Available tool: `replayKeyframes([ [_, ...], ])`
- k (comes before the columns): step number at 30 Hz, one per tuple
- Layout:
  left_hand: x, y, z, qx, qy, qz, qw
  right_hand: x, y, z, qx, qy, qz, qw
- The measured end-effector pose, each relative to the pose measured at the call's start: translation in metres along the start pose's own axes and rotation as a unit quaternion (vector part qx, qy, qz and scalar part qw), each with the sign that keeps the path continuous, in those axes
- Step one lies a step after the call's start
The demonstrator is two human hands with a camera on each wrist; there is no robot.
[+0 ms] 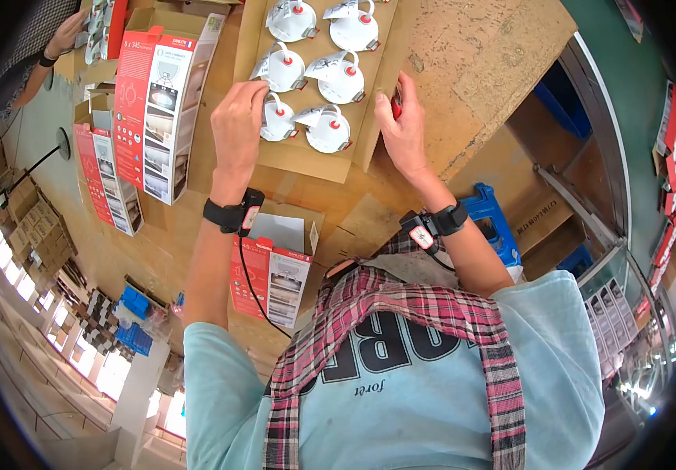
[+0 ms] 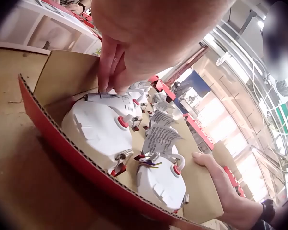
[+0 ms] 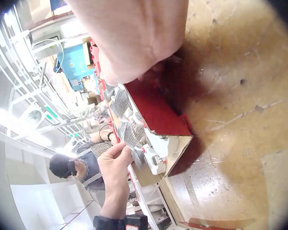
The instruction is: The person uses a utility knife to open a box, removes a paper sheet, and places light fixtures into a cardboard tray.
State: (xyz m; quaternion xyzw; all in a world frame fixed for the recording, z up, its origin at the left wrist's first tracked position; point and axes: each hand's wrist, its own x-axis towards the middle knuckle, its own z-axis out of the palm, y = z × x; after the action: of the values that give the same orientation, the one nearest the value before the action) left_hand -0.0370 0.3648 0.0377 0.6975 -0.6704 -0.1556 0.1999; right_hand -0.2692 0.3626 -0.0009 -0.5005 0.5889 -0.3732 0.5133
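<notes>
An open cardboard box (image 1: pixel 330 160), brown inside and red outside, holds two rows of white round downlights (image 1: pixel 328 129) with red-ringed cable outlets, springs and printed paper labels. My left hand (image 1: pixel 236 129) is at the box's left side, thumb and fingertips pinching a paper label (image 2: pixel 108 99) on a downlight (image 2: pixel 98 132) in the near left. My right hand (image 1: pixel 404 133) grips the box's right side wall, its thumb over the top edge (image 2: pixel 198 157) and its fingers along the red outer face (image 3: pixel 156 108), partly hidden.
Tall red-and-white printed cartons (image 1: pixel 158 110) stand left of the box, and a smaller open carton (image 1: pixel 271 270) sits close to my body. Another person's hand (image 1: pixel 64 35) is at the far left beside more downlights. A blue plastic stool (image 1: pixel 491 223) is below the worn wooden table (image 1: pixel 479 70).
</notes>
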Motion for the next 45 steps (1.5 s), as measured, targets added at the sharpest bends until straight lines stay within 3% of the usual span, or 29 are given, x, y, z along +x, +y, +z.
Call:
replayKeyframes([
  [7,0.011,0.018,-0.006,-0.001,0.071,0.015,0.997,0.0,0.006,0.001,0.003,0.001,-0.019,1.0],
  [10,0.021,0.037,-0.018,-0.008,0.076,-0.066,0.995,0.001,0.002,0.0,0.023,-0.005,-0.024,0.999],
  [13,0.037,0.033,-0.018,-0.064,0.088,-0.01,0.994,0.0,-0.006,-0.003,0.029,-0.026,0.023,0.999],
  [16,0.053,0.015,-0.002,-0.044,0.086,0.076,0.992,-0.001,-0.005,-0.002,0.01,-0.02,0.017,1.0],
  [19,0.062,0.009,0.007,-0.045,0.046,0.051,0.997,0.0,0.001,-0.002,0.046,-0.03,0.01,0.998],
  [45,0.067,-0.008,0.017,-0.047,0.037,0.058,0.997,0.0,-0.004,-0.004,0.022,-0.038,0.037,0.998],
])
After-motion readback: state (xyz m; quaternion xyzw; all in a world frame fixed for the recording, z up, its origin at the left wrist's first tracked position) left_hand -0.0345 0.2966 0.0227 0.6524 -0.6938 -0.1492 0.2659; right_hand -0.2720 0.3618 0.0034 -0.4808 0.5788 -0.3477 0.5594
